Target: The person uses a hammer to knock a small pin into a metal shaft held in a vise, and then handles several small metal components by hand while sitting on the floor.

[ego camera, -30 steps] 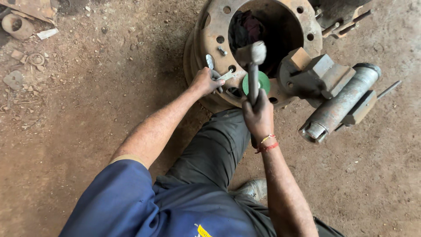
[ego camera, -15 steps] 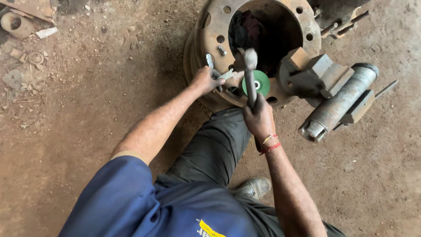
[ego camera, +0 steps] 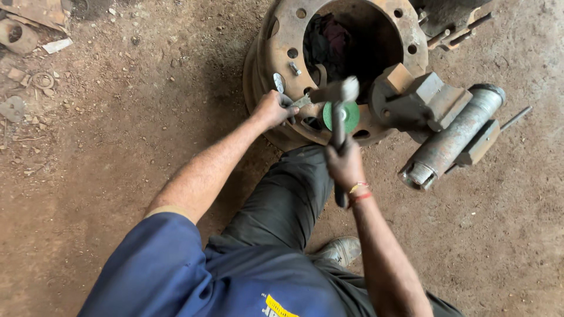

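Gripping one hammer (ego camera: 337, 111) over one green disc (ego camera: 342, 116).

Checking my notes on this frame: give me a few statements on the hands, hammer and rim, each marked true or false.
1. The right hand grips a hammer by its handle. True.
2. The left hand is empty. False: it holds a small metal tool against the rim.
3. The rim is rusty, with bolt holes. True.
4. A red disc lies on the rim. False: the disc is green.
5. A vise sits beside the rim, on the person's right. True.
6. The floor is tiled. False: it is bare dirt.
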